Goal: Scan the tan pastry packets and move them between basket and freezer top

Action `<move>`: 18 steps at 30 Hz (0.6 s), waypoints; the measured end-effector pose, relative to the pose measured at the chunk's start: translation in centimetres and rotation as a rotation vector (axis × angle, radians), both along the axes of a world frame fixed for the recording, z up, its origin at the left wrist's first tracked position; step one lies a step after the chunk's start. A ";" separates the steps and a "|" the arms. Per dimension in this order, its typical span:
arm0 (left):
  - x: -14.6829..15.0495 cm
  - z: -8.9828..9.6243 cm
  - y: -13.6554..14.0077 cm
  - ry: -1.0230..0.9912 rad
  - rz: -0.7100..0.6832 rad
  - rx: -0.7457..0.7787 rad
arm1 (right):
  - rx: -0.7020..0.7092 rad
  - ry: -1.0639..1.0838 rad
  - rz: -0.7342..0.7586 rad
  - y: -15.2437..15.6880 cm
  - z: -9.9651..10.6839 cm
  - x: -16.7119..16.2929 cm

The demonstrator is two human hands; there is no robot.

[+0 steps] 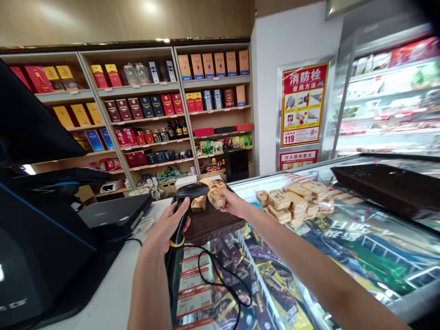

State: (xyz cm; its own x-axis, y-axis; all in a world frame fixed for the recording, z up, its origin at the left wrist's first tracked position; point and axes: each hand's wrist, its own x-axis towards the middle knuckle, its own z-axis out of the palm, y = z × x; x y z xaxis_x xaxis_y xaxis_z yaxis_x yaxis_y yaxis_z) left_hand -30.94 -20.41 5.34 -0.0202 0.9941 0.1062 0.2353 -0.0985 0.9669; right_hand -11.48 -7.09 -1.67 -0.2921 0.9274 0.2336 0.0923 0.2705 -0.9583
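My left hand [172, 222] is closed around the handle of a black barcode scanner [190, 189], whose head points to the right. A yellow band rings the handle's lower end, and a black cable [220, 279] loops down from it over the glass. In my right hand [229, 201] is a small tan wrapped package [216, 197], held just beside the scanner head. Another wrapped package [198, 203] lies behind the scanner on a dark brown woven surface [209, 224]. To the right, several similar packages [295, 201] are stacked on the glass freezer top.
A glass-topped freezer [271, 279] holding packaged goods stretches below and to the right. On it, at far right, lies a dark brown tray-like object [388, 188]. A black monitor [34, 256] and black box-shaped device [113, 213] stand left on a white counter [120, 284]. Shelves [140, 87] line the back.
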 end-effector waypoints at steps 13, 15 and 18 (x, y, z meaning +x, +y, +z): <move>9.8 -0.8 -1.1 0.066 -0.389 -0.157 | -0.181 0.750 -0.139 -8.1 -3.6 13.3; 10.2 -1.0 -1.1 0.059 -0.357 -0.141 | -0.210 0.825 -0.119 -7.7 -3.4 13.5; 10.1 -1.0 -1.0 0.062 -0.302 -0.119 | -0.248 0.881 -0.096 -7.4 -3.7 13.7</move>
